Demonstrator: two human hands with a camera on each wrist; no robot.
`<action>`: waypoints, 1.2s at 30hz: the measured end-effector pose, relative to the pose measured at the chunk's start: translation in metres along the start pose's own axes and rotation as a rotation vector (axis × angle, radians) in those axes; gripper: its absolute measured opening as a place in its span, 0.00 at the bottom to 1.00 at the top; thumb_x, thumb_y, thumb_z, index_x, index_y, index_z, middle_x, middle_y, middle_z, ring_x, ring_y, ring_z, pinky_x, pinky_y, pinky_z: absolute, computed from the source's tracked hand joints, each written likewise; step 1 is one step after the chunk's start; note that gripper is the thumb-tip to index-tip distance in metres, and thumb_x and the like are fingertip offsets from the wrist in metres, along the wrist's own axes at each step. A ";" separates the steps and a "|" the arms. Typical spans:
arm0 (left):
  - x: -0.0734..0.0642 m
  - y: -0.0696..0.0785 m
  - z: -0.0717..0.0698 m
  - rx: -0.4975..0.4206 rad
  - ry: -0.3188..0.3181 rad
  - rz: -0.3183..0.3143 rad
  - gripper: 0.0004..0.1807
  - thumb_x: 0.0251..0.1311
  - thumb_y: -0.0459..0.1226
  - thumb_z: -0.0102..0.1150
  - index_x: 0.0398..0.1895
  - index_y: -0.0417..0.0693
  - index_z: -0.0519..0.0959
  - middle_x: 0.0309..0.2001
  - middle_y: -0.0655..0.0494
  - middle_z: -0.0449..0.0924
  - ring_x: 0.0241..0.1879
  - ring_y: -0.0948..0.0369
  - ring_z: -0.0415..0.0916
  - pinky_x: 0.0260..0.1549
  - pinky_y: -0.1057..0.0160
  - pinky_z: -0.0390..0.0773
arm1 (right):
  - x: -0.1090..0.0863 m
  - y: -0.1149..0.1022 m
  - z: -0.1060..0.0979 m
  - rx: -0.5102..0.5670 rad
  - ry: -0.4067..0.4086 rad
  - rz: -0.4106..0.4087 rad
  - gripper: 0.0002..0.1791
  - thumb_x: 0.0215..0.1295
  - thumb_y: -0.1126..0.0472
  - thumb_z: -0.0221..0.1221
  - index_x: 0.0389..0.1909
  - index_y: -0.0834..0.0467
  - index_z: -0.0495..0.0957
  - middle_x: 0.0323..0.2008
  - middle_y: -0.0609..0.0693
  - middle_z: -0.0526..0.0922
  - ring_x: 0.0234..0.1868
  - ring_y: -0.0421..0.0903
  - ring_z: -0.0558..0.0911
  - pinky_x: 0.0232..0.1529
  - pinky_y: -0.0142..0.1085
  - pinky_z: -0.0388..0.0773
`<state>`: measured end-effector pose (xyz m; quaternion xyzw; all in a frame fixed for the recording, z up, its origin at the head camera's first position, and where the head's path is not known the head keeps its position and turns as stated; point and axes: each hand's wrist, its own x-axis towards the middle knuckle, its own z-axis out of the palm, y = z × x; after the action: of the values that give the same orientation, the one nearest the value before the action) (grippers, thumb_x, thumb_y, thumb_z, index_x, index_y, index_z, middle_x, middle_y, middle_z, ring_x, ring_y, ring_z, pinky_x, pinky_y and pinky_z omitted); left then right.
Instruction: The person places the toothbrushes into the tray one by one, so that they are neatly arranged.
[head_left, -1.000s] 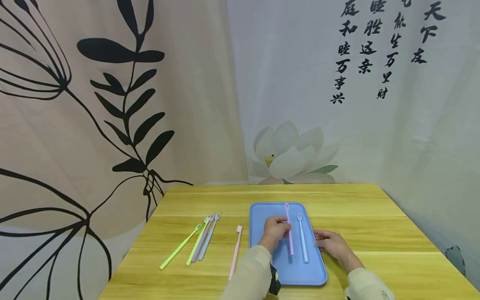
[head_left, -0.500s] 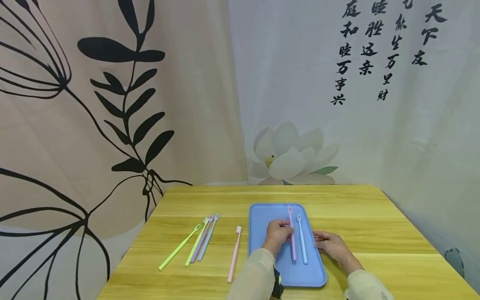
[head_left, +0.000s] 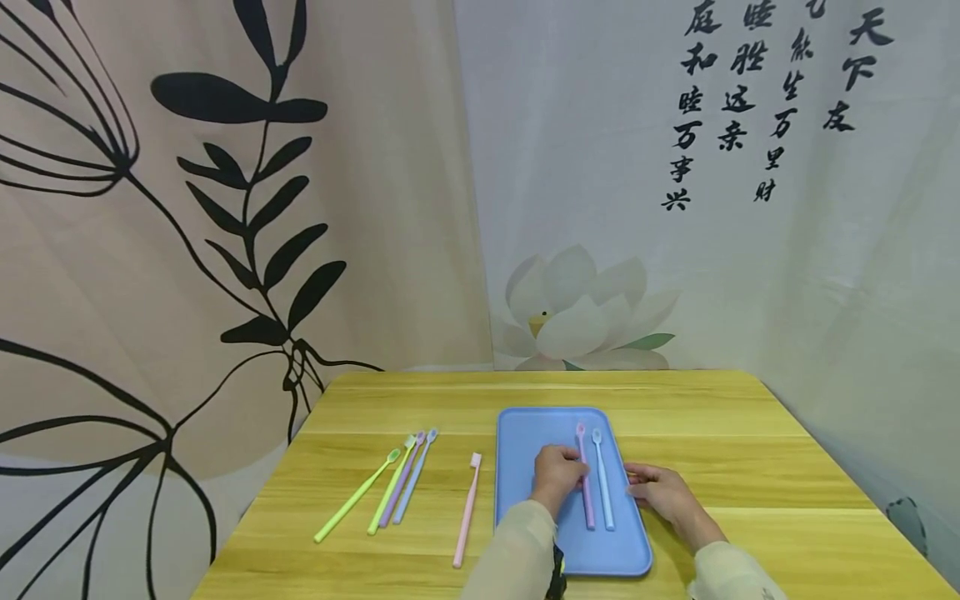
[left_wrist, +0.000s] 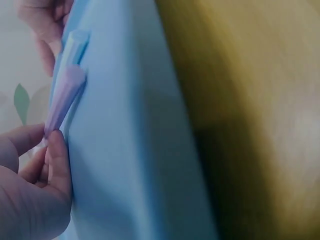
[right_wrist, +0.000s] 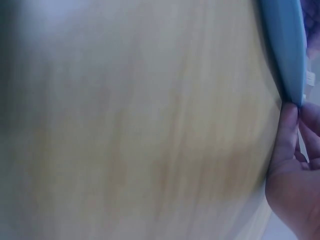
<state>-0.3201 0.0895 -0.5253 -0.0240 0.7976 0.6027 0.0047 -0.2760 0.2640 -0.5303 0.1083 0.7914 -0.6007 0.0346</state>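
Observation:
Over the blue tray (head_left: 525,429), my left hand (head_left: 558,478) pinches a purple toothbrush (head_left: 588,510) between thumb and fingers, partway along its handle. The brush lies along the tray, head pointing away from me. Right beside it a light blue toothbrush (head_left: 605,487) rests in the tray. In the left wrist view the purple handle end (left_wrist: 67,90) sits close to the light blue one (left_wrist: 76,45). My right hand (head_left: 666,498) grips the tray's right rim; the right wrist view has thumb and finger (right_wrist: 287,125) on either side of that edge.
Left of the tray a pink toothbrush (head_left: 467,512) lies alone on the wooden table (head_left: 697,417). Farther left are a green toothbrush (head_left: 356,497), a yellow-green one (head_left: 392,487), a purple one (head_left: 408,483) and a blue one (head_left: 417,479). A printed curtain (head_left: 405,208) hangs behind.
My left hand has brought the purple toothbrush slightly right and towards me, down to the tray beside the light blue one. My right hand stays at the tray's rim.

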 end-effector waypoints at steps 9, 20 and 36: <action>-0.002 0.004 0.000 0.138 0.011 0.032 0.07 0.49 0.23 0.70 0.33 0.35 0.86 0.23 0.55 0.78 0.18 0.64 0.77 0.19 0.69 0.78 | 0.001 0.000 0.000 -0.007 0.000 0.005 0.25 0.63 0.75 0.58 0.63 0.73 0.71 0.46 0.62 0.79 0.44 0.48 0.80 0.44 0.42 0.82; -0.001 0.003 0.001 0.137 -0.005 0.032 0.07 0.51 0.24 0.69 0.35 0.35 0.86 0.24 0.55 0.78 0.19 0.65 0.77 0.20 0.68 0.78 | 0.003 0.003 -0.001 -0.019 0.003 -0.010 0.25 0.63 0.75 0.58 0.62 0.73 0.71 0.48 0.63 0.80 0.45 0.49 0.81 0.44 0.42 0.82; 0.005 0.015 -0.024 0.173 -0.029 0.117 0.13 0.50 0.28 0.71 0.41 0.36 0.86 0.32 0.54 0.82 0.27 0.64 0.76 0.28 0.65 0.79 | -0.003 -0.003 -0.001 -0.019 -0.018 -0.004 0.25 0.64 0.74 0.57 0.63 0.73 0.70 0.51 0.65 0.78 0.48 0.52 0.80 0.46 0.43 0.82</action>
<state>-0.3251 0.0699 -0.5048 0.0317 0.8466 0.5310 -0.0167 -0.2737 0.2638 -0.5272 0.1011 0.7968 -0.5943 0.0416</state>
